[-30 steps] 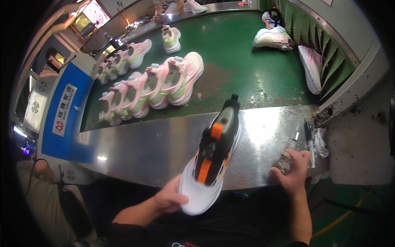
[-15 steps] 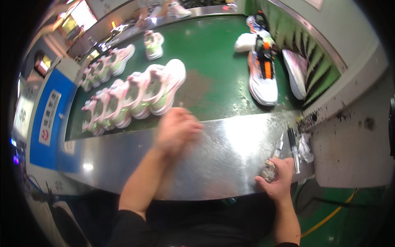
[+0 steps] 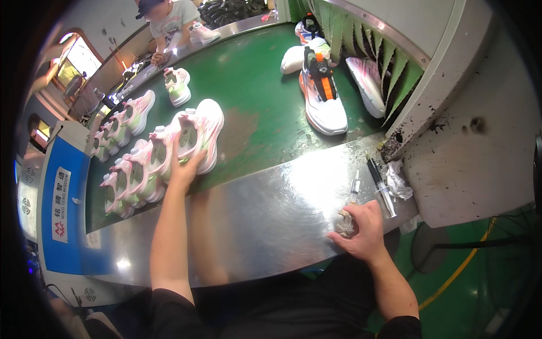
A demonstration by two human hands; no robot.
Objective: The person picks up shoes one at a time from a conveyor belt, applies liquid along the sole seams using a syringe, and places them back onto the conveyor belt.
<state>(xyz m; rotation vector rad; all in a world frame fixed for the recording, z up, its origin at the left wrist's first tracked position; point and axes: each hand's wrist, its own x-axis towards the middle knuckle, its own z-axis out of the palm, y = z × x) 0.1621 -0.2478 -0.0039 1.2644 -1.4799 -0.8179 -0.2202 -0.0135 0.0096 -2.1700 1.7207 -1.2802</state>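
Note:
At the right end of the near row, my left hand (image 3: 184, 168) is closed round the heel of a pink, white and pale green sneaker (image 3: 210, 131). The sneaker still stands on the green belt (image 3: 254, 73), against the other pink-and-green sneakers (image 3: 135, 175). Over the metal ledge (image 3: 265, 209), my right hand (image 3: 366, 229) is closed on a crumpled greyish rag (image 3: 344, 224), pinched between thumb and fingers. A clear syringe (image 3: 354, 186) lies just beyond those fingers; its near end is hidden by the hand. Beside it rests a black-and-white pen-like tool (image 3: 381, 185).
White crumpled paper (image 3: 400, 179) sits by the machine wall. Farther up are a white-and-orange sneaker (image 3: 324, 104), a pink-and-white shoe (image 3: 367, 87) by the green strip curtain (image 3: 395, 85), another row of sneakers (image 3: 127, 118) and a lone sneaker (image 3: 177, 87). A person (image 3: 172, 22) works beyond the belt.
My left hand, blurred before, has reached forward and left and taken hold of the end sneaker's heel. My right hand keeps the rag beside the syringe. The view has shifted.

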